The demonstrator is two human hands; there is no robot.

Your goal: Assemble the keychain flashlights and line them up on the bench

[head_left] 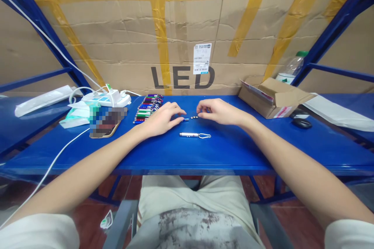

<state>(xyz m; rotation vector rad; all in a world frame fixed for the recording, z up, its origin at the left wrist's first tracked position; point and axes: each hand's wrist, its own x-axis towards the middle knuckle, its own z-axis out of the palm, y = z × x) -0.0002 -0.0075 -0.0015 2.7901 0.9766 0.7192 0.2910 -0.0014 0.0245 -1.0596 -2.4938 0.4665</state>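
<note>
My left hand rests on the blue table, fingers curled, its fingertips pinching a small blue part. My right hand lies opposite, fingers bent down toward several small round button cells lying in a row between the two hands. A silver keychain flashlight with a clip lies just in front of both hands. A row of several coloured keychain flashlights lies to the left of my left hand.
An open cardboard box stands at the right, with a black mouse beside it. A white power strip, tissue packs and a phone sit at the left. A cardboard wall closes the back.
</note>
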